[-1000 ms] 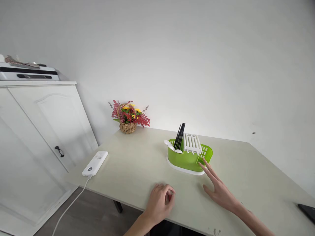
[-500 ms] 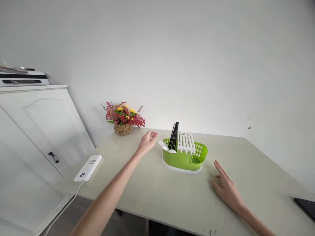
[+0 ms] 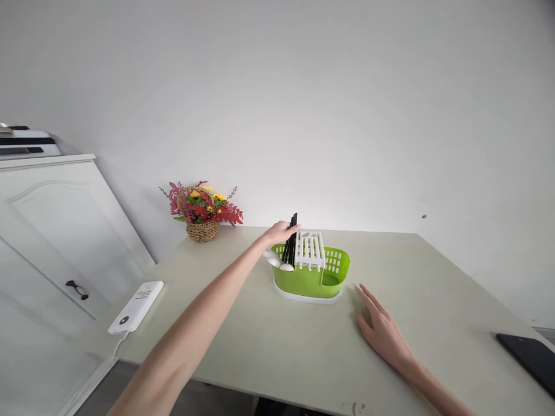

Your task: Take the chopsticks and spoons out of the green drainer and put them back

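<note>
A green utensil caddy (image 3: 303, 283) with a white base stands on the table. Black chopsticks (image 3: 289, 248) lean upright in its left end, beside two white spoons (image 3: 273, 258) whose bowls hang over the rim. A white slotted rack (image 3: 310, 251) sits across the caddy's middle. My left hand (image 3: 280, 231) is closed around the upper part of the chopsticks, which still stand in the caddy; some of its fingers are hidden. To the right of the caddy, my right hand (image 3: 381, 329) hovers at or just above the table, holding nothing, its fingers stretched out.
A wicker basket of flowers (image 3: 203, 230) stands at the back left by the wall. On the left edge lies a white power bank (image 3: 136, 307) with a cable. A dark phone-like slab (image 3: 526, 355) lies at the right. A white cabinet (image 3: 47, 231) adjoins the table.
My left hand has moved from beside the caddy onto the chopsticks and closed on them. The view has turned slightly right. My right hand stays open beside the caddy.
</note>
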The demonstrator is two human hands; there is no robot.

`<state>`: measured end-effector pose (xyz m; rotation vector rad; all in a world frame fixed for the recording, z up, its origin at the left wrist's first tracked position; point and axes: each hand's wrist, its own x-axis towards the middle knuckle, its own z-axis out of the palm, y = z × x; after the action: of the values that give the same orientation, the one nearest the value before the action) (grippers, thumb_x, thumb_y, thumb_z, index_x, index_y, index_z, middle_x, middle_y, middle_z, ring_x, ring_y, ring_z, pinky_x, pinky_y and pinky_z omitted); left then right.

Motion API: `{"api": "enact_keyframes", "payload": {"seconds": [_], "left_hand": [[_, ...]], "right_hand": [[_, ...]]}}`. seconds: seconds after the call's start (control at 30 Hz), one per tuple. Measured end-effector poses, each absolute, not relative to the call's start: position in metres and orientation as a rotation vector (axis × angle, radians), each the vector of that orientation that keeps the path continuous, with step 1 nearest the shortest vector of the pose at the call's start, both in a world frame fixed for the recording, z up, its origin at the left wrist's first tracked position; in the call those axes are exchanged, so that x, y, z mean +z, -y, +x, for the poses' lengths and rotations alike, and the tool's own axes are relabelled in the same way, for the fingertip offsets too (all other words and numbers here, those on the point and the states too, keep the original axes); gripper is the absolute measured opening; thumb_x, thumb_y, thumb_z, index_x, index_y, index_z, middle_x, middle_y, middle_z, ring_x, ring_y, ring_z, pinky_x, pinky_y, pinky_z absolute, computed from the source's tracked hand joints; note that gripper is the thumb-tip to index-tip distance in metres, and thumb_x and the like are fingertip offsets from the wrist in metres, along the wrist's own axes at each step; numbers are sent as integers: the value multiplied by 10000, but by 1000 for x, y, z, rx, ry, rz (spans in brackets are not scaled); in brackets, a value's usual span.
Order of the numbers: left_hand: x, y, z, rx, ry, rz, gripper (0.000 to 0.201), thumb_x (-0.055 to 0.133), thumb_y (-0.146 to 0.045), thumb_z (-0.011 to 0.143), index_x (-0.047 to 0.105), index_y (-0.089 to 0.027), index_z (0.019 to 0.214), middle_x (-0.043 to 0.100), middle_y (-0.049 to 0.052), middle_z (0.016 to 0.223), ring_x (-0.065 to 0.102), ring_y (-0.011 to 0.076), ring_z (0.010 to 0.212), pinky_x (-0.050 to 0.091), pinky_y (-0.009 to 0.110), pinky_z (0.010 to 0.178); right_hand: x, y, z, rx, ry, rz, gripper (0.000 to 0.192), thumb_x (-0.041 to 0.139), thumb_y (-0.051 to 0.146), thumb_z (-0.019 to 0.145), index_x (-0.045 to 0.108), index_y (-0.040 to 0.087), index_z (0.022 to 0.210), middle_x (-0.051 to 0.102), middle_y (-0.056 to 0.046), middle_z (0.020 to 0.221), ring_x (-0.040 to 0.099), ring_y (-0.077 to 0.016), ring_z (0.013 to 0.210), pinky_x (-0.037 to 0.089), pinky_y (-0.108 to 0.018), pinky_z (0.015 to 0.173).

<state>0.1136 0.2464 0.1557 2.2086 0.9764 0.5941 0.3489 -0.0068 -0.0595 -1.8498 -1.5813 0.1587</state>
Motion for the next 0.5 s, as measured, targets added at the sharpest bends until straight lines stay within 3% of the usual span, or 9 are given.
{"api": "enact_keyframes", "payload": {"seconds": [0.07,0.17,0.27,0.37,0.5], "left_hand": [[155,-246,113,627,-926,2295,606,613,-774,827,536,-209,620,533,-5,555,582,195,608,419,307,618],[153,-245,111,735,-794,2229,529,547,-683,932,628,-184,776,710,52,774,693,212,734,509,317,720],[153,-249,107,855,-748,1925,437,518,-583,1010,583,-167,892,747,87,868,732,191,715,571,339,749],[164,-265,97,1156,-773,1558,326,530,-463,1050,521,-177,893,688,34,731,688,140,614,585,302,699],[190,-299,55,1654,-774,876,287,469,-245,1074,446,-207,791,450,-83,561,485,62,443,495,186,555]], "right_hand": [[-59,7,349,144,1594,-1855,582,365,318,1013,370,287,1594,380,-46,1671,428,-273,1494,406,-510,1206],[-60,8,349,131,1614,-1870,564,361,332,1015,395,277,1575,381,-52,1670,417,-282,1499,400,-527,1206],[-62,8,351,124,1623,-1874,550,347,349,1020,411,261,1560,381,-57,1669,425,-282,1493,403,-529,1204],[-64,8,351,111,1634,-1861,545,353,363,1020,419,268,1552,389,-51,1665,439,-285,1484,417,-529,1195],[-63,10,351,89,1623,-1867,548,371,366,1011,429,288,1550,407,-46,1654,452,-292,1475,431,-530,1184]]}}
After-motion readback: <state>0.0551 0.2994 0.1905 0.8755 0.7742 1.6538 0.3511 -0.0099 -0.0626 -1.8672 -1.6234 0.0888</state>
